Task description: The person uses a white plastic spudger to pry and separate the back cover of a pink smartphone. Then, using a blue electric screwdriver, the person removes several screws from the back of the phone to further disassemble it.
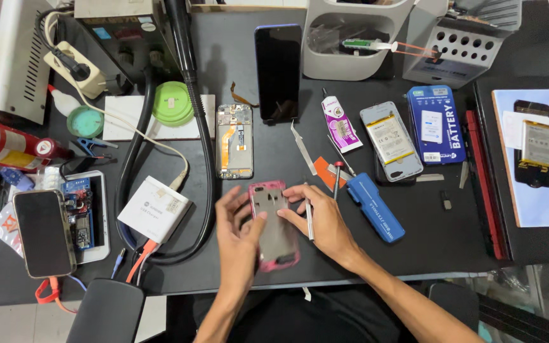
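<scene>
A pink-edged phone back cover (277, 244) lies inside-up on the black mat near the table's front edge. My left hand (239, 236) rests on its left side, fingers spread across the edge. My right hand (321, 218) presses its fingertips on the cover's upper middle and keeps a thin metal tool (309, 220) tucked between its fingers. Just above lies an opened phone frame (234, 141) with an orange flex cable. A dark phone screen (277, 71) lies further back.
A blue screwdriver (372, 204), orange pick (328, 173), tweezers (302, 147) and glue tube (340, 122) lie to the right. Batteries (392, 140) and a blue battery box (436, 124) sit further right. A white charger (154, 209), cables and another phone (44, 232) crowd the left.
</scene>
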